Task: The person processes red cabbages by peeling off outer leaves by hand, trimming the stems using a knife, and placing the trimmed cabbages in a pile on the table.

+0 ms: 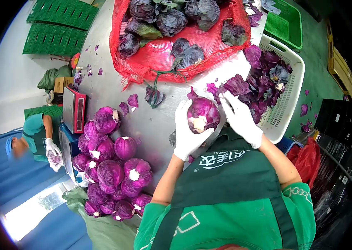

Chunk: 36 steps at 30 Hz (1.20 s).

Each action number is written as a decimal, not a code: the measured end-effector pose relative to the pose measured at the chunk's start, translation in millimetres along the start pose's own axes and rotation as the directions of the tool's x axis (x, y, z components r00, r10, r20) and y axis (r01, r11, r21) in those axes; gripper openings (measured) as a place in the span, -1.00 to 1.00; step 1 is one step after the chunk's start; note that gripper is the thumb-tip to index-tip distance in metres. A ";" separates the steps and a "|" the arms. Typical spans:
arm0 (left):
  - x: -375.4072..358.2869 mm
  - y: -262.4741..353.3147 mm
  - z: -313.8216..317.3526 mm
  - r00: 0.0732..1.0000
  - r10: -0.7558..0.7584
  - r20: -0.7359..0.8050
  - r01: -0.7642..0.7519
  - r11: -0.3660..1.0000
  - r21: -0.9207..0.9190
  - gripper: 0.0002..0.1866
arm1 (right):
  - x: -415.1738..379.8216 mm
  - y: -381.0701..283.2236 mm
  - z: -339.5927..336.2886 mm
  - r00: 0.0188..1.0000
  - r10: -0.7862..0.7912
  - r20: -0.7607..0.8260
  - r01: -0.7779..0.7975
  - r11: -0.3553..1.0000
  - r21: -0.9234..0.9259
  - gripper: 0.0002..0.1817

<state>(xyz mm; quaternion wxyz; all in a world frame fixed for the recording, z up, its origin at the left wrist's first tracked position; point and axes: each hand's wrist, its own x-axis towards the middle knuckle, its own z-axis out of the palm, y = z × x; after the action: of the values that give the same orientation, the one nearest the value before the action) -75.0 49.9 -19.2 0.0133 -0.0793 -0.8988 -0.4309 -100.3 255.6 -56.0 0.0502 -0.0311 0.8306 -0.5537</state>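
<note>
A trimmed red cabbage [204, 113] with a pale cut stem rests in my white-gloved left hand [185, 132], whose fingers and thumb wrap its left and lower sides. Just to the right of the cabbage is my right hand [242, 121], also gloved, its fingers stretched out toward loose purple leaves [236, 85]. A small bright leaf piece [212, 89] lies near those fingertips. Beyond, a white plastic basket [296, 89] is heaped with stripped leaves. On the left of the metal table [155, 137], trimmed red cabbages [111, 175] are piled up.
A red mesh sack [155, 64] of untrimmed cabbages lies open at the far side. Green crates [286, 25] stand behind the basket and at the far left. A scale [74, 110] sits by the pile. Another person [38, 133] with a gloved hand is at left.
</note>
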 end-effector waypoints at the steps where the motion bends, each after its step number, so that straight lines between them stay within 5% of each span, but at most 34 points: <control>1: -0.8 -3.7 4.2 0.998 -0.062 0.006 0.063 0.997 -0.045 0.14 | -5.3 -6.1 -0.3 0.995 -0.091 -0.036 0.087 0.991 -0.105 -0.58; 2: -2.5 -7.3 7.5 0.990 -0.137 0.033 0.139 0.985 -0.104 0.15 | -13.5 -17.6 -8.4 0.990 0.107 0.095 -0.111 0.993 0.034 -0.57; 6: 2.1 -6.4 14.8 0.994 -0.107 0.013 0.106 0.994 0.040 0.13 | -30.0 -23.6 -14.0 0.982 -0.101 0.162 0.134 0.969 -0.210 -0.42; 13: 15.2 -1.6 16.8 0.998 -0.043 0.038 0.036 0.987 0.155 0.15 | -26.0 -35.8 -13.5 0.953 0.058 0.298 0.072 0.910 -0.408 -0.36; 23: 20.1 11.3 23.6 0.988 -0.147 0.044 0.133 0.961 0.241 0.15 | -8.0 -22.7 -2.0 0.970 -0.056 0.236 0.181 0.813 -0.553 -0.39; 25: 19.2 16.5 25.1 0.989 -0.141 0.032 0.129 0.961 0.247 0.14 | -6.9 -10.5 6.2 0.981 -0.186 0.055 0.190 0.862 -0.469 -0.42; 29: 20.1 15.9 26.9 0.993 -0.114 0.024 0.106 0.968 0.228 0.13 | -0.8 -5.2 2.6 0.981 -0.193 0.019 0.186 0.910 -0.371 -0.46; 31: 16.4 18.5 23.6 0.993 -0.112 0.043 0.098 0.962 0.255 0.12 | 10.9 -4.4 -6.0 0.999 0.037 -0.030 -0.047 0.908 -0.416 -0.55; 33: 6.5 24.0 18.1 0.992 -0.068 0.105 0.029 0.942 0.335 0.13 | 25.4 65.6 -10.5 0.963 -0.090 -0.252 0.037 0.977 -0.210 -0.61; 36: -6.4 13.8 18.1 0.992 -0.084 0.094 0.060 0.970 0.234 0.17 | 42.4 90.5 -14.3 0.919 0.393 0.040 -0.390 0.884 0.258 -0.61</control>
<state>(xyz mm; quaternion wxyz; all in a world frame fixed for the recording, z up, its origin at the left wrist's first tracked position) -65.8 71.6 -20.4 -0.0398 -0.0665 -0.9446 -0.3190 -143.8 298.9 -136.2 0.1590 0.1475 0.7401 -0.6366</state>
